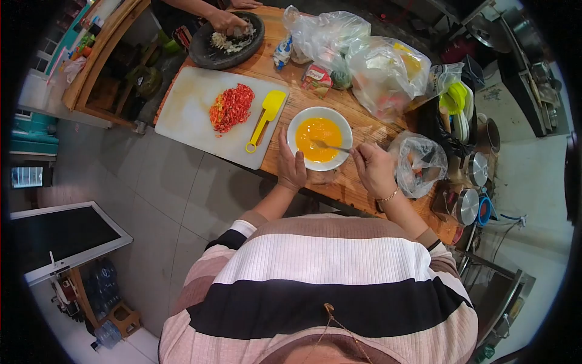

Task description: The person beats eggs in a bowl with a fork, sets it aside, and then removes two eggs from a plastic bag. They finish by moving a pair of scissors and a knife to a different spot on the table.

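Bowl (pixel 321 113): 12 o'clock from wearer, holding yellow liquid (pixel 318 129)
Left hand (pixel 293 167): uncurled, cupping bowl's 8 o'clock side
Right hand (pixel 374 170): grasping metal utensil (pixel 334 147), 4 o'clock
Stirring: low strokes should limit splashing

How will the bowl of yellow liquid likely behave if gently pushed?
Standing upright, the bowl would probably slide on the wooden table; its yellow liquid may slosh. The left hand at its side could steady it.
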### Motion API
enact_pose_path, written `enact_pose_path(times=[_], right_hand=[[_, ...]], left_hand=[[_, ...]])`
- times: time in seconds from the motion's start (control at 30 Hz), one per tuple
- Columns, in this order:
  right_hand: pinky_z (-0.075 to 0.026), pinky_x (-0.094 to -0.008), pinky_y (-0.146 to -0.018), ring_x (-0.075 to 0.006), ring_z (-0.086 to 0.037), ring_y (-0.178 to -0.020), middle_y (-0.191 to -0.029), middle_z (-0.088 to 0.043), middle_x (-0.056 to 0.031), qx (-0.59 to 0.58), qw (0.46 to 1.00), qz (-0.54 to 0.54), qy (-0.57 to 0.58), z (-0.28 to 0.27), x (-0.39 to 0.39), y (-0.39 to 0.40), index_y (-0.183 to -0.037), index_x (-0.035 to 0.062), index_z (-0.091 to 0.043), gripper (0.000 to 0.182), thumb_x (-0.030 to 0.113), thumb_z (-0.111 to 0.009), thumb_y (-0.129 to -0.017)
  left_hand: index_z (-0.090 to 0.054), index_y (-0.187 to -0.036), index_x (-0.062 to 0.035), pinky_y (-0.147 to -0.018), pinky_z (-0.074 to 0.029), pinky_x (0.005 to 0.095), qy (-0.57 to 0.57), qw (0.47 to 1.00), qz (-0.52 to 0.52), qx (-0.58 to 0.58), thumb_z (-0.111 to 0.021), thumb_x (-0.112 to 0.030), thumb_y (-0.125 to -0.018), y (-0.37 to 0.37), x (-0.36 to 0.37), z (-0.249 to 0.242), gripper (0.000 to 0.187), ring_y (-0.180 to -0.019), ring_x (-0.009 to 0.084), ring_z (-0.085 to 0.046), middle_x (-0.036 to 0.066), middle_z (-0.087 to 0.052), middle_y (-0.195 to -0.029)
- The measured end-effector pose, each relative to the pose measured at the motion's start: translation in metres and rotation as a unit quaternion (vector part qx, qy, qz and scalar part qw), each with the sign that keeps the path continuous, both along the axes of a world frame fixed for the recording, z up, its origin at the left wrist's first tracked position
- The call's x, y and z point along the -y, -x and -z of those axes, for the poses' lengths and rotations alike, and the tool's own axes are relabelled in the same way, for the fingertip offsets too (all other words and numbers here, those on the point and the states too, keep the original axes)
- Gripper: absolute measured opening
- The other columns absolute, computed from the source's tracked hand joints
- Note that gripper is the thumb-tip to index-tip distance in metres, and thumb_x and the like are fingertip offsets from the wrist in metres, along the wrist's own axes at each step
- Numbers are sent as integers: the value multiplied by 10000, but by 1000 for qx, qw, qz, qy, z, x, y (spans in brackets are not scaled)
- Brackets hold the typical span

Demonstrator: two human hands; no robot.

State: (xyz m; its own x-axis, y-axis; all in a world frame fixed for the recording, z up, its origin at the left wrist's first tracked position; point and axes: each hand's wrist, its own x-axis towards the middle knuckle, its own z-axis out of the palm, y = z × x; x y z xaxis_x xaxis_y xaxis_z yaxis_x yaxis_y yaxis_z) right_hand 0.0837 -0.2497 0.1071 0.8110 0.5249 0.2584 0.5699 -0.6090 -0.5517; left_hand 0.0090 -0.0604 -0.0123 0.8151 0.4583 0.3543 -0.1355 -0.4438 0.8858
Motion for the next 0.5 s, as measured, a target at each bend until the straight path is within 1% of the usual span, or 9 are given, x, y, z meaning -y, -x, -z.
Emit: enact_pose_path(times=[0.03,0.13,0.23,0.33,0.43,0.5], right_hand=[[-429,-373,-540,-333,-550,-612,-703,-550,-152,-5,1000,-11,7,1,1,0,-755,6,-564,179,112,-653,-869],[-429,-370,-540,-336,-553,-617,-708,-554,-156,11,999,26,-33,-1,-1,0,-752,5,-560,177,103,-651,-869],[-457,-433,-578,-357,-577,-669,-734,-566,-160,6,999,54,8,6,3,-4,-753,33,-561,183,156,-636,-867],[-428,-389,-535,-344,-557,-615,-699,-546,-161,1,1000,-6,-6,6,2,6,-744,6,-563,177,98,-651,-867],[-424,-397,-533,-344,-549,-606,-690,-538,-160,32,999,27,-31,-4,-1,6,-737,10,-558,181,98,-656,-861],[-424,-396,-532,-338,-551,-605,-689,-540,-158,37,999,29,-12,-1,0,1,-740,13,-563,179,103,-664,-857]], left_hand=[[-102,-1439,104,-1047,-352,421,8,1000,4,4,-281,-566,-963,0,1,-3,841,-1250,427,-442,331,-354,-1390],[-107,-1437,105,-1042,-357,419,3,1000,0,1,-280,-567,-963,1,1,-3,841,-1242,424,-452,328,-367,-1381],[-111,-1434,108,-1040,-359,418,3,1000,0,0,-281,-568,-963,1,1,-2,841,-1239,421,-456,328,-372,-1378],[-111,-1432,110,-1037,-360,418,11,1000,3,-2,-282,-569,-962,1,2,-4,843,-1236,420,-458,328,-372,-1377],[-111,-1432,110,-1034,-363,417,7,1000,-3,-1,-285,-570,-962,1,3,-9,845,-1233,419,-461,330,-371,-1375],[-110,-1433,108,-1033,-363,417,-2,1000,-9,0,-285,-568,-962,1,4,-9,843,-1232,419,-462,330,-373,-1373]])
